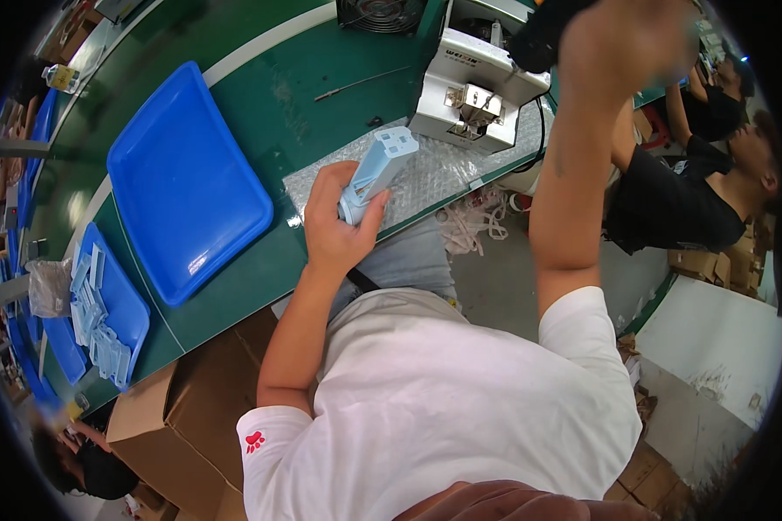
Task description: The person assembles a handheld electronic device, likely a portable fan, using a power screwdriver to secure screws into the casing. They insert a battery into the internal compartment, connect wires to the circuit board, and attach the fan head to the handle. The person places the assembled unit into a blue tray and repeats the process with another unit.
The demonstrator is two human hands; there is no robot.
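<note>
My left hand (332, 217) is closed around a light blue plastic housing (389, 156), a long hollow piece with a squared end facing up and away. It is held above bubble wrap at the table's near edge. Up at the right, my right hand (626, 52) is raised and closed, partly blurred, against a black electric screwdriver (547, 35); only part of that tool shows. The screwdriver's lower end is beside a silver-white screw feeder (465, 82) with a small metal block on its front. My fingers hide the housing's lower part.
A large blue tray (187, 187) lies left on the green table (278, 104). Beyond it, a smaller blue tray (135, 313) holds several light blue plastic parts (96, 317). A thin rod (361, 82) lies near the feeder. Cardboard boxes (191, 408) stand below; co-workers (682, 200) sit at right.
</note>
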